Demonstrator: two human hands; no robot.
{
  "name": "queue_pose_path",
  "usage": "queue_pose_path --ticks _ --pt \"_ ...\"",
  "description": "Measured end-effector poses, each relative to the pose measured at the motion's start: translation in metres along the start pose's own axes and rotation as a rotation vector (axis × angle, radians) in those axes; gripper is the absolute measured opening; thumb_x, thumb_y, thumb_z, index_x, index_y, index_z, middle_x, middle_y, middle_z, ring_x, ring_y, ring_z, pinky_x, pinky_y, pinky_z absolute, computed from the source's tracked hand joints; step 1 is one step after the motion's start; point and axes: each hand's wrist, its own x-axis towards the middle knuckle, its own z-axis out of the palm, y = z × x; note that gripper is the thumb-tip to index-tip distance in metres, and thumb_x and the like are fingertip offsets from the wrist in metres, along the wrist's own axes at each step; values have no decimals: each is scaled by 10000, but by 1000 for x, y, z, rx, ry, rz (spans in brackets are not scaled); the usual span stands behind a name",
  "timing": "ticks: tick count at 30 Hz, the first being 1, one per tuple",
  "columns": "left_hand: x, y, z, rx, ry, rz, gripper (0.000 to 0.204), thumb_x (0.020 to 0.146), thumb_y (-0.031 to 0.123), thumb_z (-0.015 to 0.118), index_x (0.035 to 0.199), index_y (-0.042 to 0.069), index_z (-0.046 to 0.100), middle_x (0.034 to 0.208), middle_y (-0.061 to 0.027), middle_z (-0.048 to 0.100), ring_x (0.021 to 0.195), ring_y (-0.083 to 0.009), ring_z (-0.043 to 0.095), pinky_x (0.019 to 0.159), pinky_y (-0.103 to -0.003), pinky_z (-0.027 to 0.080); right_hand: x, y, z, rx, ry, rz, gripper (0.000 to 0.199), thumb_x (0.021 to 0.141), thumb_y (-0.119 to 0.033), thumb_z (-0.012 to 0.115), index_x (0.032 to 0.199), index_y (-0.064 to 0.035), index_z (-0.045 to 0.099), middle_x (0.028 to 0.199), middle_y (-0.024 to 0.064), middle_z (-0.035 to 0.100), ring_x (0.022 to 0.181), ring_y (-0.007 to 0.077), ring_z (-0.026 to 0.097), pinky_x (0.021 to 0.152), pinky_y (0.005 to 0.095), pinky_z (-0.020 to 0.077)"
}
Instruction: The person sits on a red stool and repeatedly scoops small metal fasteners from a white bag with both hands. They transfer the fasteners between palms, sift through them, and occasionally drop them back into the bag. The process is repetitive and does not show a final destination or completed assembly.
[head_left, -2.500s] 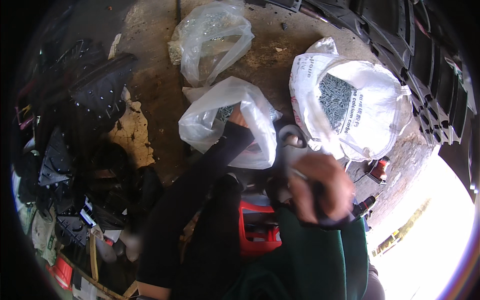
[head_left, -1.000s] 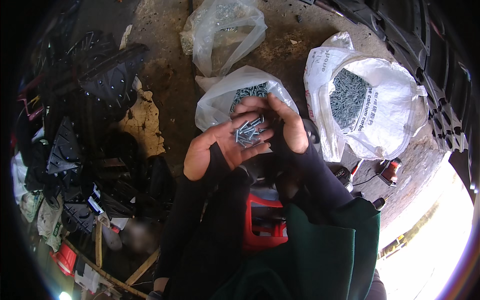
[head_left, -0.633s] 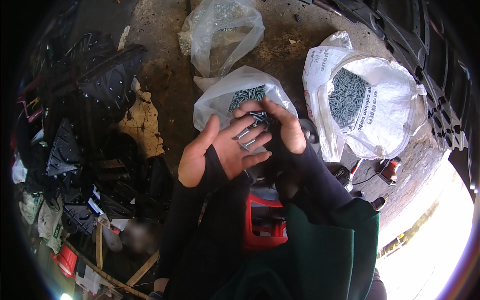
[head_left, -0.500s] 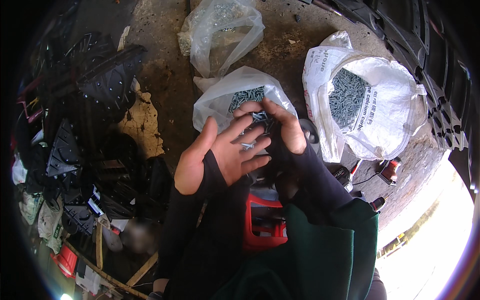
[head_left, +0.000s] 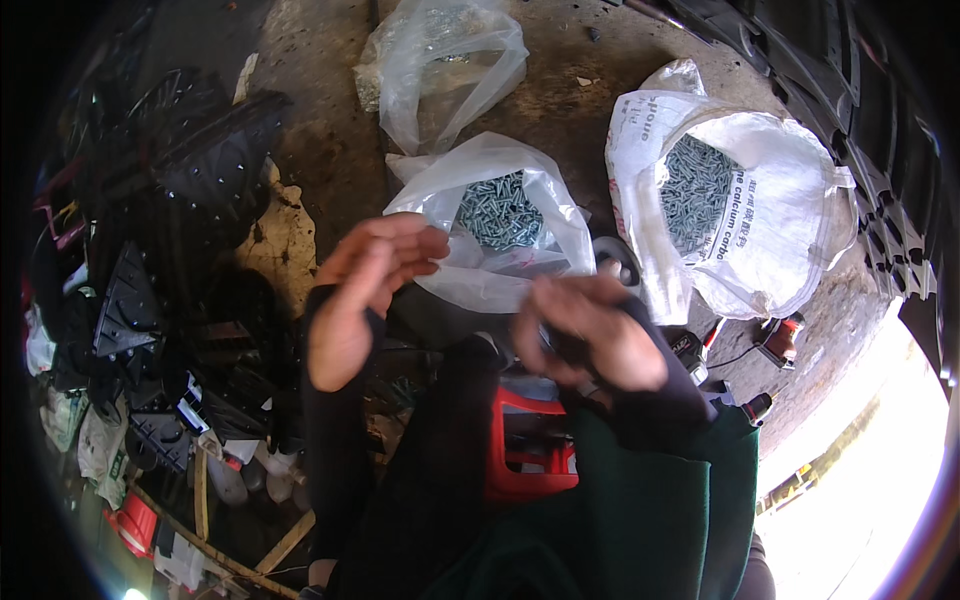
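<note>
My left hand (head_left: 375, 270) is held up at the left edge of a clear plastic bag (head_left: 455, 285). Its fingers are curled over toward the thumb; whatever lies in them is hidden. Inside that bag is a pile of small silvery screws (head_left: 500, 212). My right hand (head_left: 595, 335) hovers just below the bag's near right side, smeared by motion, so its grip cannot be made out.
A white woven sack (head_left: 770, 235) of screws (head_left: 692, 195) stands at the right. Another plastic bag (head_left: 450, 85) lies at the back. Power tools (head_left: 780, 338) rest right of my arm; a red plastic stool (head_left: 530, 475) is below. Black moulded parts (head_left: 130, 300) crowd the left.
My hands have drawn apart: the left moved left and up, its spread fingers curling in; the right moved down. The screws seen between them no longer show, and the bag's mouth is uncovered.
</note>
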Motion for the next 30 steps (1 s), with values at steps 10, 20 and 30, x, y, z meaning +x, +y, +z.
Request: queue_pose_path --ticks 10,20,30 --pt "90 -113 58 1497 24 547 366 765 97 684 1120 37 618 1210 -200 547 1093 -364 557 892 -491 485 -55 -53 -11 -946 1312 -451 478 1025 -385 437 1311 -24 565 1297 219 575 1139 290 570 926 374 465" --pt "124 -196 38 1239 65 231 383 822 212 633 1184 90 620 1208 -176 579 1032 -399 595 864 -478 508 -27 24 9 -844 42 -563 271 882 -142 658 1094 27 649 1044 221 658 944 339 674 857 408 527" --pt "74 -106 12 298 -123 -99 194 874 56 547 1020 -18 651 925 -92 678 843 -203 642 735 -325 492 21 51 7 -965 444 -453 455 887 -149 645 1303 -6 533 1325 252 537 1250 403 523 1029 423 425"
